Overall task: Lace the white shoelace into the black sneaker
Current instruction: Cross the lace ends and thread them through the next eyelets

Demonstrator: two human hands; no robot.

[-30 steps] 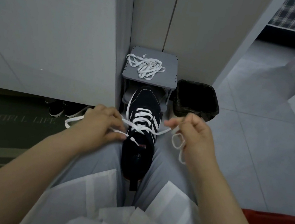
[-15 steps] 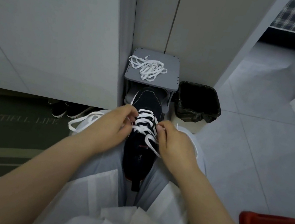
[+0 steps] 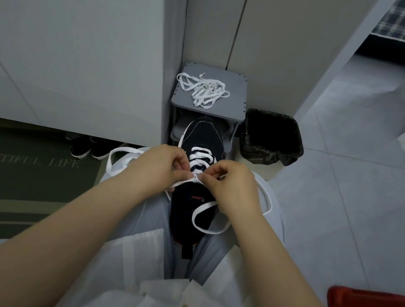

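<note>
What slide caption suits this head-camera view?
Left hand and right hand pinch the white shoelace midway up the black sneaker.

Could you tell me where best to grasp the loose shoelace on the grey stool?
Probably its free tip at the far edge, pinched from above: the spare shoelace lies as a flat tangle on the grey stool, and that end sticks out.

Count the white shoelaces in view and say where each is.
2. The first shoelace is threaded through the black sneaker on the person's lap, pinched by the left hand and right hand. The second shoelace lies heaped on the grey stool beyond. More could be hidden.
</note>
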